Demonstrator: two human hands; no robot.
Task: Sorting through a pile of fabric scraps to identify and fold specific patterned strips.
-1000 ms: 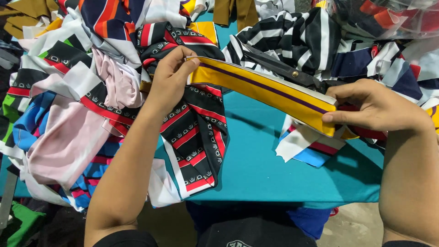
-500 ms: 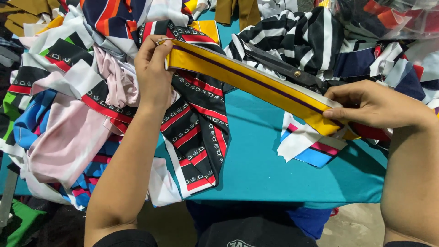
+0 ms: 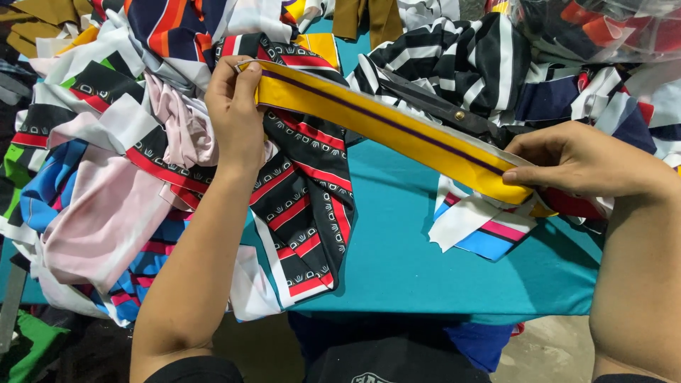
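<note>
A long yellow fabric strip (image 3: pixel 383 128) with a thin purple stripe is stretched taut above the teal table (image 3: pixel 418 262). My left hand (image 3: pixel 234 113) pinches its upper left end over a heap of cloth. My right hand (image 3: pixel 574 159) grips the lower right end, fingers folded over it. Under the strip lies a black, red and white patterned piece (image 3: pixel 305 213) that hangs toward the table's front edge.
Piles of fabric scraps cover the left and back of the table: pink cloth (image 3: pixel 106 227), black-and-white striped cloth (image 3: pixel 454 64), a white, pink and blue scrap (image 3: pixel 475 227). Black scissors (image 3: pixel 440 106) lie behind the strip. A clear bag (image 3: pixel 603 28) sits at back right.
My left hand has carried its end of the yellow strip up and to the left, stretching it longer and straighter. My right hand has stayed in place.
</note>
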